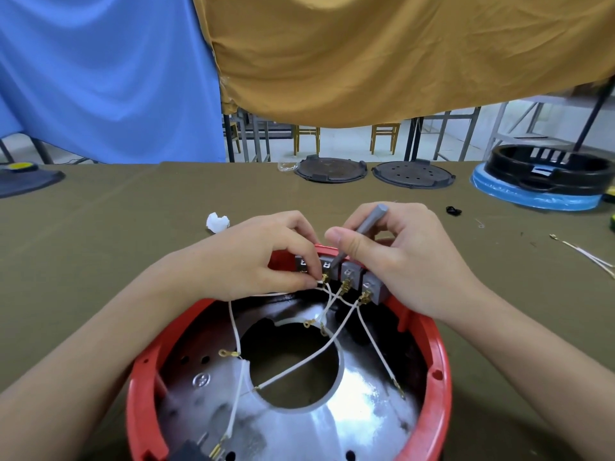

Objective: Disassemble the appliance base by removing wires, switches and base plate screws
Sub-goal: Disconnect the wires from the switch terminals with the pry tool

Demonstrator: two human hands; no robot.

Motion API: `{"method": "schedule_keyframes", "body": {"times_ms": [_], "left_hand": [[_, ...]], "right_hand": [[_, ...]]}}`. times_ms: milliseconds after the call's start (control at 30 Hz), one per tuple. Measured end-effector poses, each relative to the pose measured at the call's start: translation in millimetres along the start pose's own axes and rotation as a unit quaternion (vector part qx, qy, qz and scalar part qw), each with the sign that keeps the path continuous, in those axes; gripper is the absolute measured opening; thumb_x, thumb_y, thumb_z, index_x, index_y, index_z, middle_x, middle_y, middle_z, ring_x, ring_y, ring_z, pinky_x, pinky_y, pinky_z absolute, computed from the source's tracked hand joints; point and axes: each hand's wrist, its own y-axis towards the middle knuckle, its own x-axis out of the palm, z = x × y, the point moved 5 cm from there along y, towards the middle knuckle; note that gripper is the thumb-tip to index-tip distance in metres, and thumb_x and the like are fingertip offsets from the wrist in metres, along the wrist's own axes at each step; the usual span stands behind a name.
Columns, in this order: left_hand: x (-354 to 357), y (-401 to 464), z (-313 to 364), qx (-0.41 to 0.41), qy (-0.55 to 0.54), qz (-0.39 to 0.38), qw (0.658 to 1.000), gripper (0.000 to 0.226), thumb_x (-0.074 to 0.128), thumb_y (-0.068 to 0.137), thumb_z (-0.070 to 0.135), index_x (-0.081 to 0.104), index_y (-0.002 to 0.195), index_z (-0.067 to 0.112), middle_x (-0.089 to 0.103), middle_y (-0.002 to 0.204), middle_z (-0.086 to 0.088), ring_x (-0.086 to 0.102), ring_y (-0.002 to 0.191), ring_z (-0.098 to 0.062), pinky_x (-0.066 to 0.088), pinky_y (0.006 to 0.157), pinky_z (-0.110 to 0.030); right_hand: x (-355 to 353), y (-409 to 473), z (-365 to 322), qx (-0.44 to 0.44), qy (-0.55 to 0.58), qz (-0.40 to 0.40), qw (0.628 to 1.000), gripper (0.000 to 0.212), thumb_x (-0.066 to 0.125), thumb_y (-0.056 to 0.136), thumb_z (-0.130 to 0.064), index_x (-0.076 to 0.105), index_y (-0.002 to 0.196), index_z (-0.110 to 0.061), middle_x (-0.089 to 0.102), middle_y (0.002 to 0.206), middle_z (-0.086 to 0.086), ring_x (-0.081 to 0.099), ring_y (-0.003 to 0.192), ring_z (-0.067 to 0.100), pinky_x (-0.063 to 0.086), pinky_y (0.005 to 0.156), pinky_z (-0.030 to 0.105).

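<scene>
A red round appliance base point(436, 371) lies open in front of me, with a shiny metal plate point(352, 414) inside that has a large central hole. A row of grey switches point(352, 272) sits at its far rim. White wires point(332, 341) with brass terminals run from them across the plate. My left hand point(253, 257) pinches a wire terminal at the second switch. My right hand point(396, 257) grips a grey screwdriver point(369, 224), its tip down between the switches.
The base rests on an olive cloth table point(133, 227). Behind it lie a crumpled white tissue point(217, 222), two dark round plates point(331, 169), and a black ring on a blue ring point(545, 176) at right. Loose wires point(589, 257) lie to the right.
</scene>
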Motion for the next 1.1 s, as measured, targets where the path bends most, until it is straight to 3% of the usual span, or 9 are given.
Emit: {"method": "schedule_keyframes", "body": {"times_ms": [200, 433, 533, 900, 1100], "left_hand": [[0.9, -0.8, -0.1, 0.002, -0.004, -0.006, 1.0, 0.006, 0.076, 0.086, 0.029, 0.076, 0.092, 0.032, 0.055, 0.111, 0.013, 0.059, 0.102, -0.006, 0.046, 0.094, -0.034], [0.0, 0.1, 0.4, 0.002, -0.006, -0.002, 1.0, 0.006, 0.076, 0.086, 0.03, 0.076, 0.092, 0.031, 0.055, 0.109, 0.013, 0.06, 0.101, -0.008, 0.047, 0.094, -0.036], [0.1, -0.3, -0.1, 0.001, -0.006, 0.0, 1.0, 0.007, 0.076, 0.086, 0.029, 0.076, 0.092, 0.03, 0.055, 0.11, 0.012, 0.06, 0.101, -0.008, 0.047, 0.095, -0.037], [0.7, -0.7, 0.9, -0.006, -0.002, -0.011, 1.0, 0.006, 0.076, 0.086, 0.028, 0.076, 0.091, 0.031, 0.055, 0.113, 0.011, 0.058, 0.102, -0.004, 0.045, 0.096, -0.032], [-0.1, -1.0, 1.4, -0.01, -0.005, -0.001, 1.0, 0.006, 0.075, 0.086, 0.029, 0.076, 0.091, 0.031, 0.053, 0.109, 0.015, 0.058, 0.101, -0.006, 0.045, 0.094, -0.031]], "right_hand": [[0.8, 0.5, 6.5, 0.052, 0.034, 0.013, 0.998, 0.025, 0.072, 0.087, -0.039, 0.069, 0.07, -0.021, 0.067, 0.066, 0.011, 0.062, 0.068, 0.032, 0.052, 0.068, 0.05], [-1.4, -3.8, -5.4, -0.015, -0.028, 0.009, 0.999, 0.022, 0.072, 0.087, -0.04, 0.07, 0.071, -0.026, 0.066, 0.062, -0.003, 0.059, 0.057, 0.015, 0.047, 0.058, 0.038], [-0.1, -3.1, -7.5, -0.026, -0.056, -0.008, 0.998, 0.022, 0.071, 0.086, -0.042, 0.072, 0.073, -0.024, 0.066, 0.062, -0.003, 0.059, 0.058, 0.016, 0.047, 0.058, 0.038], [0.6, 0.4, 7.6, 0.057, 0.023, 0.023, 0.998, 0.025, 0.072, 0.088, -0.04, 0.071, 0.07, -0.022, 0.068, 0.065, 0.009, 0.064, 0.065, 0.03, 0.052, 0.066, 0.047], [-0.3, -1.6, 0.4, 0.016, -0.004, 0.025, 1.0, 0.024, 0.072, 0.086, -0.042, 0.068, 0.068, -0.027, 0.066, 0.064, 0.006, 0.06, 0.062, 0.024, 0.049, 0.062, 0.045]]}}
